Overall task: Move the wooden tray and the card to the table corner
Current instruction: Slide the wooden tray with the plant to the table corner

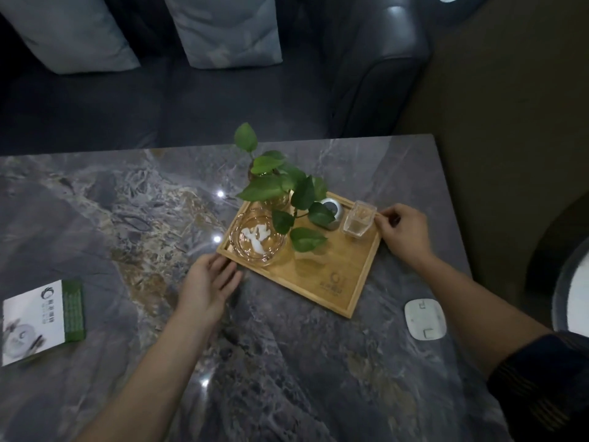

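Nearest to me, my two bare forearms reach out over the grey marble table (95, 218), the right one coming out of a dark striped sleeve (541, 378). On the near right of the tabletop lies a small white rounded-square pad (425, 319), apart from everything else. Over at the far left edge of my view, the card (41, 320) lies flat on the table, white with a green strip along its right side, well apart from both hands.

My left hand (208, 285) is released, fingers spread and extended, its fingertips touching or just short of the left corner of the wooden tray (331, 282); I cannot tell whether it has any hold. My right hand (403, 232) is curled at the tray's right corner, thumb and fingers pinched at the rim just beside a clear plastic box (358, 220); it looks to be grasping the rim, though the contact is partly hidden.

The tray sits turned at an angle on the right half of the table, near the far right corner. On it stand a glass ashtray (258, 239) with something white inside, a small round silver object (332, 213), and the clear box. A leafy green plant (287, 189) in a glass vessel stands at the tray's far edge, its leaves hanging over the tray. Beyond the table is a dark sofa (223, 100) with two pale cushions (229, 30).
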A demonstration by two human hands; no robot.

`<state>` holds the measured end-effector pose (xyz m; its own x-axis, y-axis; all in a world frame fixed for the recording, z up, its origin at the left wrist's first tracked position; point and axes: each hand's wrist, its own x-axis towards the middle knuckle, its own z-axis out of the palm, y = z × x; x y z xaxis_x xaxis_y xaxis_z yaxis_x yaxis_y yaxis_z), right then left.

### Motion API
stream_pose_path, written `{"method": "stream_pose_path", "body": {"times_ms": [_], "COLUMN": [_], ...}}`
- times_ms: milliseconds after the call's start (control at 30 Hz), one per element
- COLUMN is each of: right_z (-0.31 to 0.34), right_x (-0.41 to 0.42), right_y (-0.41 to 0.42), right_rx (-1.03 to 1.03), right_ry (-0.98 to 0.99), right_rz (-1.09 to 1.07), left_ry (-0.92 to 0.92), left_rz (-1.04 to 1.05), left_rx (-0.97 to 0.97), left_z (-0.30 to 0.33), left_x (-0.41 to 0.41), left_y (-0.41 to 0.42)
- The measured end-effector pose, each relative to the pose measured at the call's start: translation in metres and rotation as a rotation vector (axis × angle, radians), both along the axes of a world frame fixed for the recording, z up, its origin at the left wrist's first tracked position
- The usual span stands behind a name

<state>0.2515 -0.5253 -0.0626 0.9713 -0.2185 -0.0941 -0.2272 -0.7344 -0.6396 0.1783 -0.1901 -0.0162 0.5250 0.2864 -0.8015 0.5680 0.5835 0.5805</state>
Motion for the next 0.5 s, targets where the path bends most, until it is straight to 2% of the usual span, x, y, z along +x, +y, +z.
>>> {"method": "stream_pose_path", "body": {"times_ms": [501], "right_z": [-0.001], "right_x": [-0.053], "right_y": [-0.029], "right_rx": [0.028], "right_ry": [0.068], "right_rz": [-0.134], "left_ry": [-0.069], "left_rz": [-0.183], "left_rx": [0.112], "left_z": [0.007], "left_x": [0.057], "left_y": [-0.037]}}
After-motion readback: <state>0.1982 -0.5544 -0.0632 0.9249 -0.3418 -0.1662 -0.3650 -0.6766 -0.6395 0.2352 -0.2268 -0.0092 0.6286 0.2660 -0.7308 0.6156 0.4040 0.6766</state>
